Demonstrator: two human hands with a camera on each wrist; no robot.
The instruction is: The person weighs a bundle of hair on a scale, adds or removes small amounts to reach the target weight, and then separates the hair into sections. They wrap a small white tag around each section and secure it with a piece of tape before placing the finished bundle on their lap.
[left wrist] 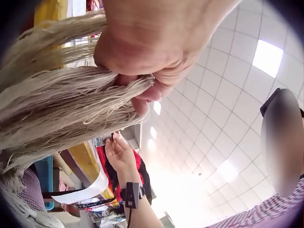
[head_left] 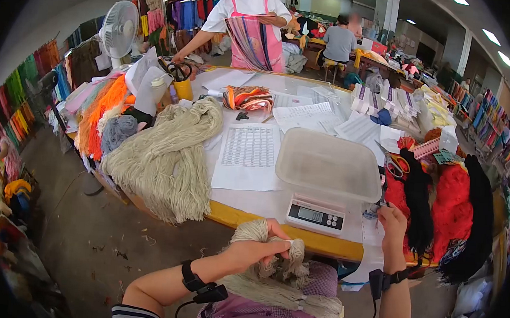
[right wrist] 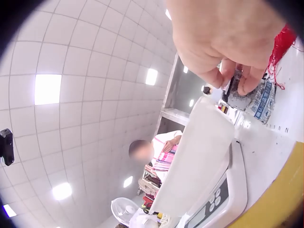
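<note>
My left hand [head_left: 254, 253] grips a hank of beige yarn [head_left: 295, 262] over my lap, with its strands folded around the fingers. In the left wrist view the yarn [left wrist: 71, 104] fans out below the curled fingers. At the table's front right, my right hand [head_left: 393, 222] pinches at a small dark object. In the right wrist view the fingertips are at a dark, silvery packet [right wrist: 259, 102] with blue lettering; the fingers partly hide it. Left of that hand stands a white digital scale [head_left: 316, 215], with a translucent plastic tub [head_left: 327, 189] on top.
A big beige yarn pile [head_left: 169, 153] hangs over the table's front left edge. Printed sheets [head_left: 248, 152] lie mid-table. Red yarn [head_left: 454, 208], black yarn [head_left: 475, 224] and scissors [head_left: 397, 165] lie right. A person [head_left: 255, 26] in a pink apron stands across the table.
</note>
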